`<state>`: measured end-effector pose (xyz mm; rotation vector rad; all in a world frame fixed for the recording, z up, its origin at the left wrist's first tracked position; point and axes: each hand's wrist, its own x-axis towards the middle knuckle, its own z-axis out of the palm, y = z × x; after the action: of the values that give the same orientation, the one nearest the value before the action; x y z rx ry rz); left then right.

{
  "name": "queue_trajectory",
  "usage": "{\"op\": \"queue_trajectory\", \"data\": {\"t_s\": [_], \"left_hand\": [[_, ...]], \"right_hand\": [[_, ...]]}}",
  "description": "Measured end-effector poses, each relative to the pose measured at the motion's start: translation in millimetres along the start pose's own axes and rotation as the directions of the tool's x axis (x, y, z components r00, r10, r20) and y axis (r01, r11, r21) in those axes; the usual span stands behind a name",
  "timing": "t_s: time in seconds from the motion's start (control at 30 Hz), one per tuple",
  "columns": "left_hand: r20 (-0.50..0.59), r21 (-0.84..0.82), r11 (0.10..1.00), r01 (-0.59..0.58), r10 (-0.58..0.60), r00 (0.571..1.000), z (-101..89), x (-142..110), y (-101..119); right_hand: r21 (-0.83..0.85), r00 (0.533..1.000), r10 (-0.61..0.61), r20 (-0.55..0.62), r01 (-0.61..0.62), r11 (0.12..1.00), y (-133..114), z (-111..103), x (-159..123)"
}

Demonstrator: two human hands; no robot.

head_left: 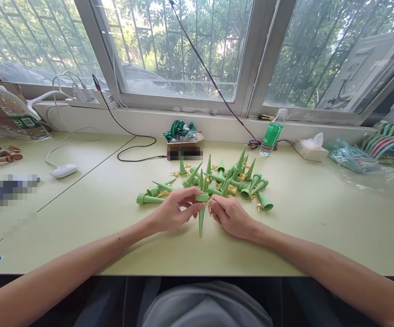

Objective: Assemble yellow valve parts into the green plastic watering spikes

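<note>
My left hand (173,211) pinches a green plant watering spike (201,221) by its wide collar, with the tip pointing down over the table. Close beside it, my right hand (233,216) is closed around a small yellow valve (209,208), mostly hidden by the fingers. Whether the valve touches the spike I cannot tell. Just beyond both hands lies a loose heap of green spikes (240,164), some upright on their collars and others on their sides. Small yellow valves are scattered among them, one yellow valve (258,207) near the right edge of the heap.
Behind the heap stands a small cardboard box (185,151) with green plastic in it. A water bottle (272,134), a tissue box (311,149) and hangers (387,143) are at the right. A black cable (137,145) and a white mouse (63,170) lie left.
</note>
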<state>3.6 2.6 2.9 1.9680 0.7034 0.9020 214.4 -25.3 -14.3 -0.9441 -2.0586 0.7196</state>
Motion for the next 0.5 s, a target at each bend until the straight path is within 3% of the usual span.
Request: {"op": "queue_trajectory", "data": {"t_s": [0.17,0.33,0.5], "left_hand": [[0.003,-0.032,0.997,0.070,-0.070,0.998,1.5,1,-4],[0.020,-0.191,0.974,0.125,-0.123,0.992,2.1,4,4],[0.041,-0.277,0.940,0.198,-0.195,0.980,-2.4,7,9]], "right_hand": [[-0.078,0.998,-0.029,-0.054,0.025,0.997,6,2,2],[-0.148,0.992,-0.055,-0.115,0.038,0.988,2,-1,1],[-0.182,0.995,-0.071,-0.072,0.057,0.982,0,-3,0]]}}
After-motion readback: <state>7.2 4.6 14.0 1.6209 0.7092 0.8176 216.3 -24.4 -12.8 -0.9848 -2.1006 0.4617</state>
